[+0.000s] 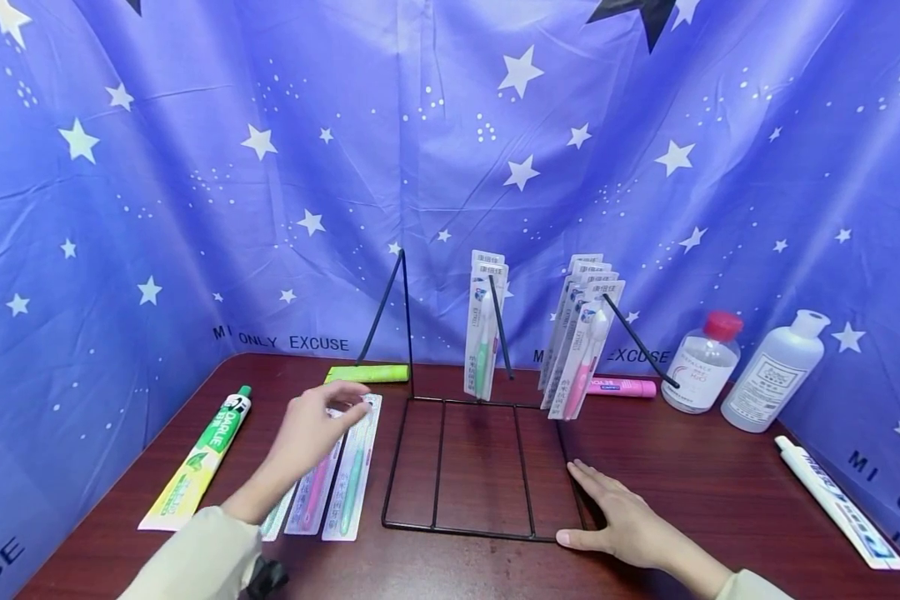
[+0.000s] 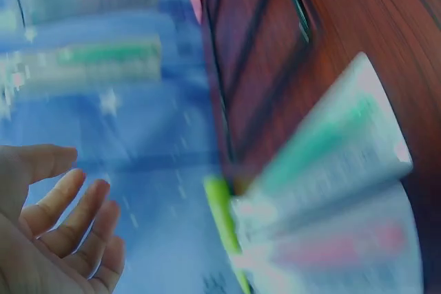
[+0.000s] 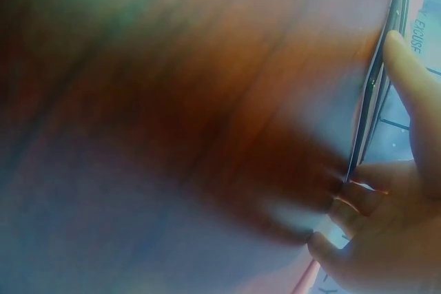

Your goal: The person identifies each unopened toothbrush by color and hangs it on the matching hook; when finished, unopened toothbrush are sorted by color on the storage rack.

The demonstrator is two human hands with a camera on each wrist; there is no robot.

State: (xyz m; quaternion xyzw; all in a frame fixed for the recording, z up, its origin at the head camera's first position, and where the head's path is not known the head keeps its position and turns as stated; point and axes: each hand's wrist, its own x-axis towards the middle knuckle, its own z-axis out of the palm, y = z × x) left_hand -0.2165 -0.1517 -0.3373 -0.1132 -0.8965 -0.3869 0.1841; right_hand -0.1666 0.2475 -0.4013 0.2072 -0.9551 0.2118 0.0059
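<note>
My left hand (image 1: 311, 427) hovers above the packaged toothbrushes at the left of the rack, its fingers loosely bent and nothing between them. One pack has a green toothbrush (image 1: 354, 479) and the one beside it a pink toothbrush (image 1: 317, 492); a third is partly hidden under my sleeve. My right hand (image 1: 621, 512) rests at the right side of the black wire rack (image 1: 483, 533), thumb at the front corner and fingers spread along the side wire. On the rack's hooks hang a green toothbrush pack (image 1: 483, 358) in the middle and several pink toothbrush packs (image 1: 581, 367) at the right.
A yellow-green Darlie toothpaste tube (image 1: 198, 462) lies at the left. Behind the rack lie a lime tube (image 1: 371, 373) and a pink tube (image 1: 621, 387). At right stand a red-capped bottle (image 1: 703, 367) and a white bottle (image 1: 774, 375), with a white toothpaste tube (image 1: 840, 504) nearer.
</note>
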